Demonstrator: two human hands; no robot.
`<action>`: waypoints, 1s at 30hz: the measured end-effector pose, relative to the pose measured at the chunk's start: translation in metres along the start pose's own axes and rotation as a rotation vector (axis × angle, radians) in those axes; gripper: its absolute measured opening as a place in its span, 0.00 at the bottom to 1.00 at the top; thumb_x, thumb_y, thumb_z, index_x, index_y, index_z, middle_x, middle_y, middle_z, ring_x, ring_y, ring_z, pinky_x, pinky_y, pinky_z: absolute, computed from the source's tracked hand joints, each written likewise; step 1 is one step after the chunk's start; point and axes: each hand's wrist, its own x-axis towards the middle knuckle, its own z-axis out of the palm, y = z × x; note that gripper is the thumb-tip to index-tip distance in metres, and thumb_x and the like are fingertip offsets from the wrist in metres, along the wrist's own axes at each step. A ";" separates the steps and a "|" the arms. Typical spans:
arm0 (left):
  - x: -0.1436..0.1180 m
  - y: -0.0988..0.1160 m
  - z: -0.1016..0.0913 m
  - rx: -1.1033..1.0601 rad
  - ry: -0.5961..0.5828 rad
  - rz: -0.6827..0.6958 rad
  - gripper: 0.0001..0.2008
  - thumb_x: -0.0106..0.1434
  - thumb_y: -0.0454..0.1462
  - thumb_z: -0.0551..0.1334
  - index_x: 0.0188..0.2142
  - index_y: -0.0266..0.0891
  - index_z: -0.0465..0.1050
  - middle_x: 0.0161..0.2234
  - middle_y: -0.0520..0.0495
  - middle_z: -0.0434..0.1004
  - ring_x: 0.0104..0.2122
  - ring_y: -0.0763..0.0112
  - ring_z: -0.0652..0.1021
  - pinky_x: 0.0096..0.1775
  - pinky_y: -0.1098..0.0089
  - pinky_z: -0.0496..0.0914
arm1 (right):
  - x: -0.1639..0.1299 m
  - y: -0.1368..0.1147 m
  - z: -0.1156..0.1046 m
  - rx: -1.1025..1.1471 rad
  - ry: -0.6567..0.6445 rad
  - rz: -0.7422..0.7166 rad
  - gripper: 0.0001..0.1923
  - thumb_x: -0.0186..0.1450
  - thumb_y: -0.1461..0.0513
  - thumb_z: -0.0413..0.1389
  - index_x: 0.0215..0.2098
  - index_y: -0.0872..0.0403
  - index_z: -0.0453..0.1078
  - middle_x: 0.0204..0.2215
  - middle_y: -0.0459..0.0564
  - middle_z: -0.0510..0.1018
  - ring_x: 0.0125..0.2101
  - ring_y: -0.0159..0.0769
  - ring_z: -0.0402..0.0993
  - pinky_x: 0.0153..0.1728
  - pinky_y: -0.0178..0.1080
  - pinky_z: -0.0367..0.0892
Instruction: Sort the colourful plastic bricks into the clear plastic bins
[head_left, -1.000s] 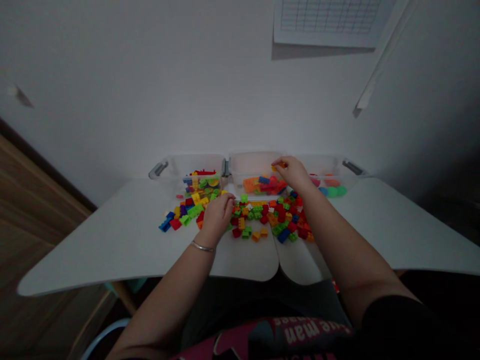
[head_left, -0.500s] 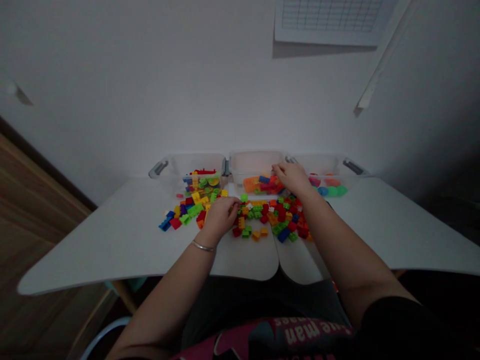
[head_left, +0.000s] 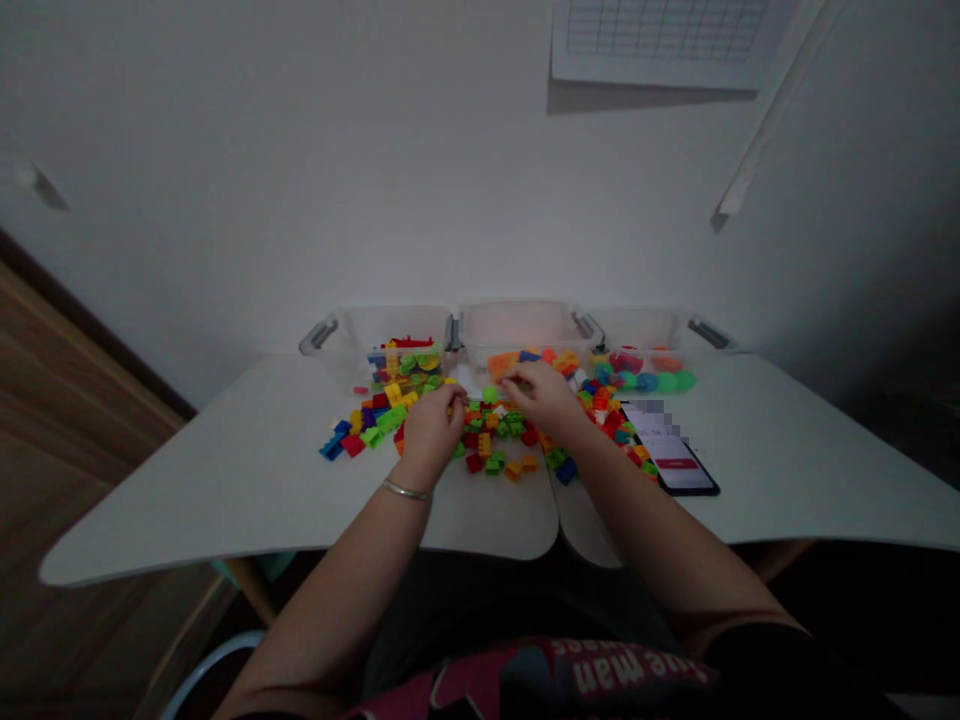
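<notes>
My left hand (head_left: 431,428), a bracelet on its wrist, is over the left part of a pile of toy building bricks (head_left: 388,420). Its thumb and fingers are pressed together; anything between them is too small to make out. Just right of it, my right hand (head_left: 546,398) hovers over the middle of the bricks, in front of the middle clear bin (head_left: 514,325). Its fingers are curled into a pinch, and I cannot make out what they hold. Orange, blue and red pieces (head_left: 504,364) lie in that bin. Part of the pile is hidden beneath both hands.
The left clear bin (head_left: 349,328) holds mixed bricks and other small pieces; the right clear bin (head_left: 637,325) holds coloured balls (head_left: 666,381). A phone (head_left: 675,455) lies right of the bricks on the white table (head_left: 795,460). Behind rises a wall with a paper chart (head_left: 660,35).
My right hand has drawn back and left from the middle bin to above the bricks, uncovering the phone. My left hand has shifted slightly left.
</notes>
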 end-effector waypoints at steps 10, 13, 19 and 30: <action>0.002 0.002 0.001 0.025 0.007 -0.007 0.10 0.66 0.36 0.53 0.39 0.41 0.74 0.37 0.45 0.80 0.39 0.61 0.78 0.42 0.64 0.70 | -0.031 -0.002 0.034 -0.145 -0.237 -0.046 0.13 0.65 0.61 0.57 0.47 0.54 0.75 0.46 0.55 0.80 0.48 0.44 0.72 0.52 0.46 0.64; 0.001 0.002 0.001 0.029 0.006 -0.001 0.10 0.65 0.36 0.54 0.39 0.41 0.74 0.37 0.45 0.80 0.38 0.62 0.78 0.42 0.65 0.70 | -0.033 0.000 0.034 -0.146 -0.234 -0.047 0.14 0.66 0.61 0.56 0.49 0.54 0.75 0.47 0.55 0.80 0.48 0.43 0.71 0.53 0.46 0.64; 0.001 0.002 0.002 0.029 -0.018 0.012 0.10 0.65 0.36 0.53 0.38 0.41 0.74 0.36 0.45 0.80 0.38 0.61 0.78 0.41 0.64 0.70 | -0.033 0.002 0.035 -0.148 -0.204 -0.067 0.11 0.66 0.61 0.58 0.46 0.54 0.76 0.43 0.54 0.80 0.48 0.43 0.70 0.53 0.45 0.63; 0.001 0.001 0.001 0.006 -0.026 0.009 0.10 0.65 0.35 0.54 0.38 0.42 0.74 0.37 0.45 0.80 0.39 0.60 0.78 0.42 0.63 0.71 | -0.031 0.007 0.038 0.007 -0.075 -0.019 0.13 0.65 0.66 0.56 0.48 0.54 0.73 0.45 0.55 0.78 0.48 0.42 0.72 0.52 0.45 0.67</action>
